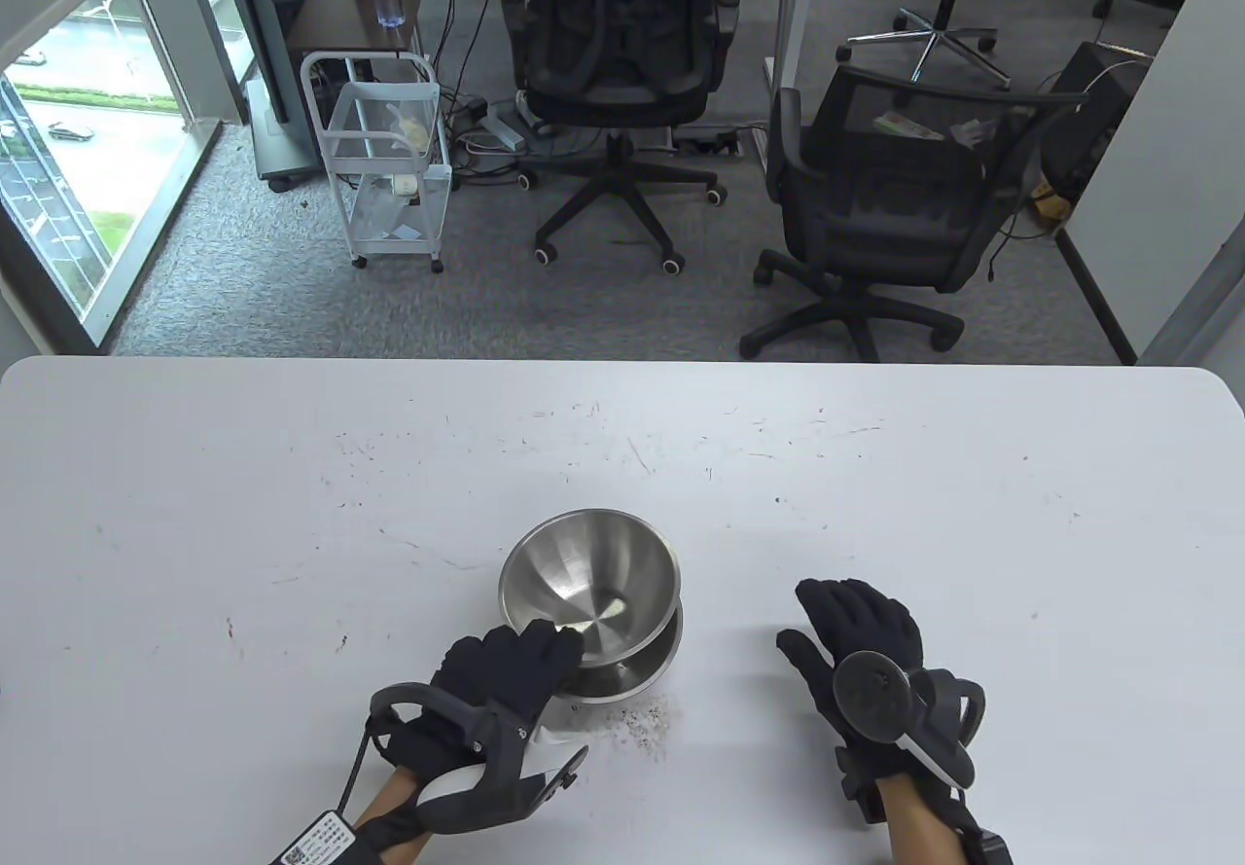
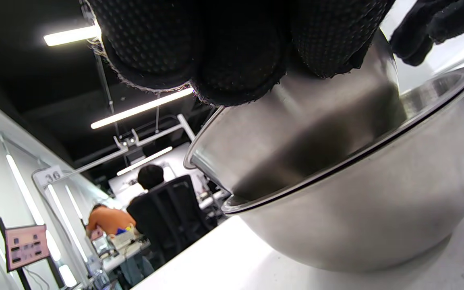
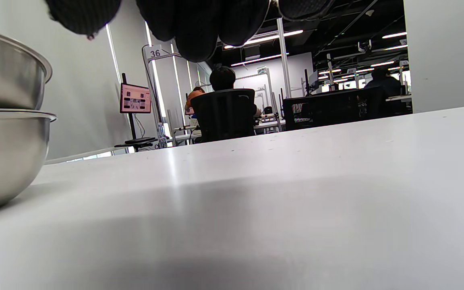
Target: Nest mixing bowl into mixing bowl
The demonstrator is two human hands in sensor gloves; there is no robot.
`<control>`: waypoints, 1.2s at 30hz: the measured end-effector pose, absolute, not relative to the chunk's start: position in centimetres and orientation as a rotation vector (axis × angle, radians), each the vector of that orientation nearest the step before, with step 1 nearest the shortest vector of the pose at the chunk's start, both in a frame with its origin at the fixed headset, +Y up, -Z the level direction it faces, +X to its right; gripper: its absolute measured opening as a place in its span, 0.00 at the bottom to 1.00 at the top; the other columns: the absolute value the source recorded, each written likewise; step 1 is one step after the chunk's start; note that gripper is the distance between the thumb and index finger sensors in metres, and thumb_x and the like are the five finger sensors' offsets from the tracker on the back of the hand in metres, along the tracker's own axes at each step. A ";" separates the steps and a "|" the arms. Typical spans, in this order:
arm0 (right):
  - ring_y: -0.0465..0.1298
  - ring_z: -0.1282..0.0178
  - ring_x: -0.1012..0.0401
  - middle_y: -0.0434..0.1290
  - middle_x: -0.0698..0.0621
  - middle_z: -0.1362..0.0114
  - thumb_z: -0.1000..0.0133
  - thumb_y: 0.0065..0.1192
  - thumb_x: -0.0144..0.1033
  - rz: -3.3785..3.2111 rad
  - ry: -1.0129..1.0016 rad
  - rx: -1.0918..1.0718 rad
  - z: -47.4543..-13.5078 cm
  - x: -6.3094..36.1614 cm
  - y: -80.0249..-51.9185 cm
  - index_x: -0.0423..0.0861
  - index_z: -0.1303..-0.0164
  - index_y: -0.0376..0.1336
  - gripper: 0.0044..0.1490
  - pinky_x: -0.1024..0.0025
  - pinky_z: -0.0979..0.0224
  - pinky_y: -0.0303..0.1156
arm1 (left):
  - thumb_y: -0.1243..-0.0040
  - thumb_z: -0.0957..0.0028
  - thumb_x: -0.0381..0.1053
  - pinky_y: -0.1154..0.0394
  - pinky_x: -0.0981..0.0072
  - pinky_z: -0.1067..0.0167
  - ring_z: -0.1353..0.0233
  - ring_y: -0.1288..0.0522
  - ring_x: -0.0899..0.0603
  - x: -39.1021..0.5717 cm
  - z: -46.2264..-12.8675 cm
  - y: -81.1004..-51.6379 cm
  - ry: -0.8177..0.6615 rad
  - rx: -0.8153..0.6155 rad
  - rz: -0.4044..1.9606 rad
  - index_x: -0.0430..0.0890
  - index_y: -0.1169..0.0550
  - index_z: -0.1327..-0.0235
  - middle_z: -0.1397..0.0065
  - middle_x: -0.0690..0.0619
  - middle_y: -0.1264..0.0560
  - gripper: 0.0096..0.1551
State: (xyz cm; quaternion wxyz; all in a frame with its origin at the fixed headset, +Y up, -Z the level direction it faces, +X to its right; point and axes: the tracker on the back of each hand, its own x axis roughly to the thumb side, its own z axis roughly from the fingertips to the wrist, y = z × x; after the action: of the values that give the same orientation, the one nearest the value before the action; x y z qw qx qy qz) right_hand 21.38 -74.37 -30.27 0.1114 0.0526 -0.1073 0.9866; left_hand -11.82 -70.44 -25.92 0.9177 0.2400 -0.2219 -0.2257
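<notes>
The upper bowl [image 1: 589,581] sits tilted inside the lower bowl [image 1: 637,666], just ahead of the left hand [image 1: 496,685]. That hand grips the upper bowl's near rim, fingers [image 2: 199,52] pressed on its outer wall. The right hand [image 1: 861,646] lies spread and flat on the table [image 1: 243,515], well apart from both bowls, holding nothing. Both bowls appear to be thin polished steel: likely light, rigid and slippery. The rim offers the surest hold.
</notes>
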 end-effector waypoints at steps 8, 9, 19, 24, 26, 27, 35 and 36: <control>0.69 0.19 0.53 0.73 0.56 0.23 0.48 0.59 0.61 2.895 -0.311 0.159 -30.3 21.4 -74.4 0.58 0.27 0.63 0.39 0.43 0.21 0.61 | 0.36 0.45 0.60 0.15 0.67 0.56 0.55 0.16 0.59 -11.4 -26.2 -71.5 -0.463 0.461 -0.488 0.77 0.16 0.45 0.43 0.65 0.09 0.17; 0.69 0.19 0.53 0.73 0.57 0.23 0.48 0.59 0.61 2.896 -0.309 0.162 -30.3 21.3 -74.4 0.58 0.27 0.63 0.39 0.43 0.21 0.61 | 0.36 0.45 0.60 0.15 0.67 0.56 0.55 0.16 0.59 -11.4 -26.2 -71.6 -0.463 0.453 -0.491 0.77 0.16 0.45 0.43 0.66 0.09 0.17; 0.69 0.19 0.53 0.73 0.56 0.23 0.48 0.59 0.61 2.898 -0.299 0.169 -30.4 21.2 -74.5 0.58 0.27 0.63 0.39 0.43 0.21 0.61 | 0.42 0.44 0.57 0.16 0.65 0.51 0.49 0.17 0.58 -11.4 -26.2 -72.1 -0.468 0.358 -0.471 0.74 0.19 0.39 0.37 0.65 0.11 0.21; 0.69 0.19 0.53 0.73 0.57 0.23 0.48 0.59 0.61 2.901 -0.290 0.163 -30.4 21.2 -74.5 0.58 0.27 0.63 0.39 0.43 0.21 0.61 | 0.44 0.43 0.54 0.16 0.63 0.48 0.44 0.18 0.57 -11.5 -26.2 -72.8 -0.479 0.308 -0.461 0.73 0.20 0.36 0.34 0.64 0.12 0.23; 0.69 0.19 0.53 0.73 0.56 0.23 0.48 0.59 0.61 2.901 -0.286 0.162 -30.4 21.2 -74.5 0.58 0.27 0.63 0.39 0.43 0.21 0.61 | 0.44 0.43 0.54 0.16 0.63 0.47 0.44 0.18 0.57 -11.6 -26.0 -73.0 -0.485 0.308 -0.464 0.73 0.20 0.36 0.34 0.65 0.12 0.24; 0.69 0.19 0.53 0.73 0.56 0.23 0.48 0.59 0.61 2.902 -0.286 0.162 -30.4 21.2 -74.6 0.58 0.27 0.63 0.39 0.43 0.21 0.61 | 0.45 0.42 0.54 0.16 0.63 0.47 0.43 0.18 0.57 -11.7 -26.0 -73.1 -0.484 0.308 -0.463 0.73 0.20 0.36 0.33 0.64 0.12 0.24; 0.69 0.19 0.53 0.73 0.56 0.23 0.48 0.59 0.61 2.908 -0.276 0.166 -30.5 21.1 -74.6 0.58 0.27 0.63 0.39 0.43 0.21 0.61 | 0.47 0.42 0.56 0.17 0.58 0.43 0.40 0.19 0.55 -12.1 -25.9 -73.3 -0.472 0.278 -0.422 0.71 0.22 0.32 0.30 0.63 0.14 0.25; 0.69 0.19 0.52 0.73 0.56 0.23 0.48 0.59 0.61 2.909 -0.274 0.167 -30.5 21.1 -74.6 0.58 0.27 0.63 0.39 0.43 0.21 0.61 | 0.47 0.42 0.56 0.18 0.57 0.42 0.40 0.18 0.54 -12.2 -25.9 -73.2 -0.469 0.279 -0.403 0.70 0.22 0.31 0.29 0.63 0.15 0.25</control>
State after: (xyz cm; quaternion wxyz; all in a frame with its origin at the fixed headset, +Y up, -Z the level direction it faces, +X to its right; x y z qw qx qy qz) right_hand 21.08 -74.61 -30.50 0.1071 0.0568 -0.0931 0.9882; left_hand -12.19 -73.16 -25.87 0.9431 0.1367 -0.2298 -0.1979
